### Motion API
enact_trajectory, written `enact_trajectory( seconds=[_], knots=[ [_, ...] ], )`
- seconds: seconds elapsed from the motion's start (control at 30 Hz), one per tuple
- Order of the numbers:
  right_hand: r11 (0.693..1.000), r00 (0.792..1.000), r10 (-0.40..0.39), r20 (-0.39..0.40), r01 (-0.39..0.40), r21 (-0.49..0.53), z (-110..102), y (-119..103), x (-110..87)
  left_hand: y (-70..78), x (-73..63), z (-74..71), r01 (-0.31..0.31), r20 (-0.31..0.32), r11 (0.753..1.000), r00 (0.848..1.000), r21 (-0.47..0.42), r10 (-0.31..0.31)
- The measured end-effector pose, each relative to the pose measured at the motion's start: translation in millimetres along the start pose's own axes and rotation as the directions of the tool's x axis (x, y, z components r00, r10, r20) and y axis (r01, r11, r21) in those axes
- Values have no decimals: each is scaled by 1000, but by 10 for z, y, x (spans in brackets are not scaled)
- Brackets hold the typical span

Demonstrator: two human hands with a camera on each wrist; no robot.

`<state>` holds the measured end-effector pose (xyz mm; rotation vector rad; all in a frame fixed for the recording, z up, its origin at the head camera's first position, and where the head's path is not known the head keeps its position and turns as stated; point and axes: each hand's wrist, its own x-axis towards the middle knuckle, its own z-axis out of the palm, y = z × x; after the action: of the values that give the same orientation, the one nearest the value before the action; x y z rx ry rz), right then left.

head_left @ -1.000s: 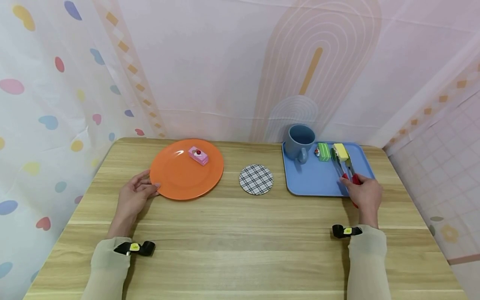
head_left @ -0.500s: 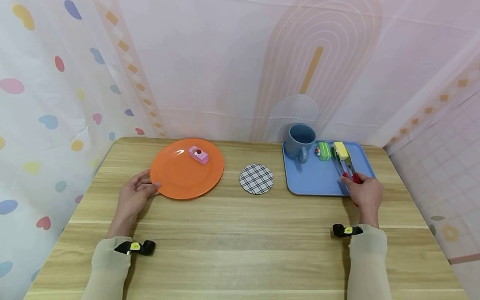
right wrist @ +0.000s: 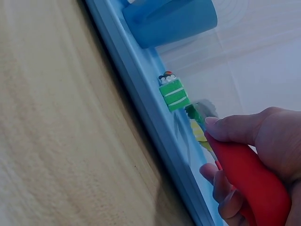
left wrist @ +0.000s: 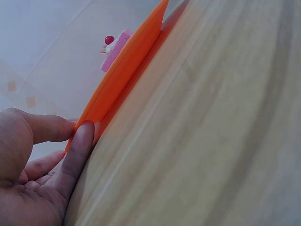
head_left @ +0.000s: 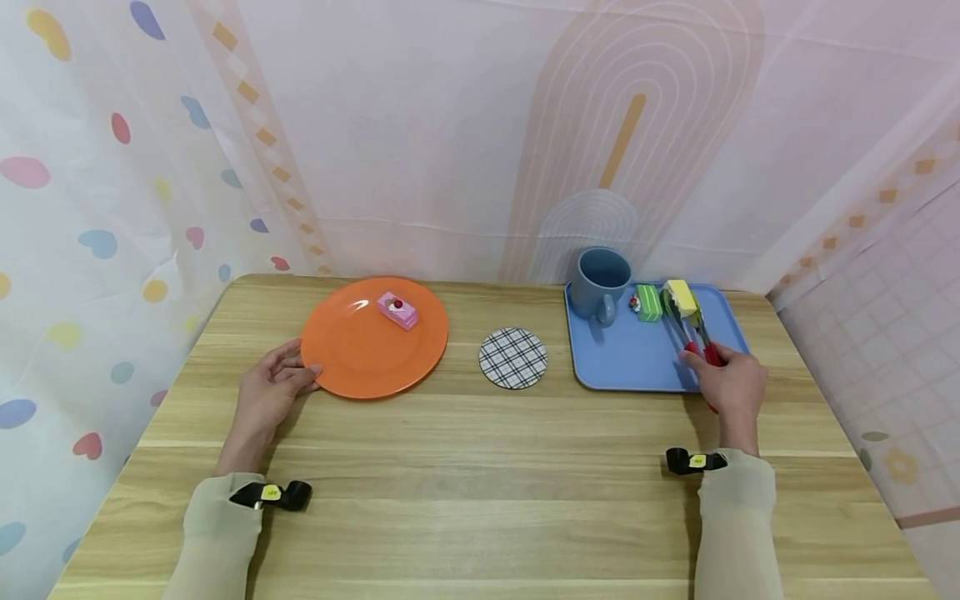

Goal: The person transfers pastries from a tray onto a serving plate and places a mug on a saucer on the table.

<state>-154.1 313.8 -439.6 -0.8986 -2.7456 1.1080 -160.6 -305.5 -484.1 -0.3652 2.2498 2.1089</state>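
I have the right hand point(head_left: 731, 385) closed around the red handles of the tongs point(right wrist: 254, 176), and the tips sit on either side of the yellow cake slice point(head_left: 681, 297), at the back of the blue tray point(head_left: 630, 362). I'd judge the step in hand to be securing that slice; I can't tell whether it has left the tray. The green cake slice point(head_left: 648, 303) lies just beside it, with the mug point(head_left: 602, 287) beyond. As I read it, the next move calls for a steady squeeze and a lift straight up, so the tips don't knock the green one.

Farther across the desk point(head_left: 480, 483), past the checked coaster point(head_left: 513, 358), my left hand point(head_left: 270, 392) pinches the near-left rim of the orange plate point(head_left: 360, 350), which carries the pink cake slice point(head_left: 397, 311). That hand, I'd say, only needs to keep the plate steady.
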Motion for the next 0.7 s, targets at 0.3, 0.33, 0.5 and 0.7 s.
enact_trajectory(
  seconds=[0.3,0.33,0.5,0.7],
  knots=[
    [1000,1000,-6,-11,6,15,-14,-21,1,-4,-4,2,-3,-2,1000,1000,-6,3],
    [1000,1000,-7,-12,7,15,-14,-21,3,-5,-4,2,-4,-2,1000,1000,-5,4],
    [1000,1000,-5,-13,5,22,-30,-30,4,-8,-3,1,-6,-1,1000,1000,-1,6],
    [999,999,-29,-18,30,21,-63,-45,-3,0,-6,2,0,-2,1000,1000,16,0]
  ],
)
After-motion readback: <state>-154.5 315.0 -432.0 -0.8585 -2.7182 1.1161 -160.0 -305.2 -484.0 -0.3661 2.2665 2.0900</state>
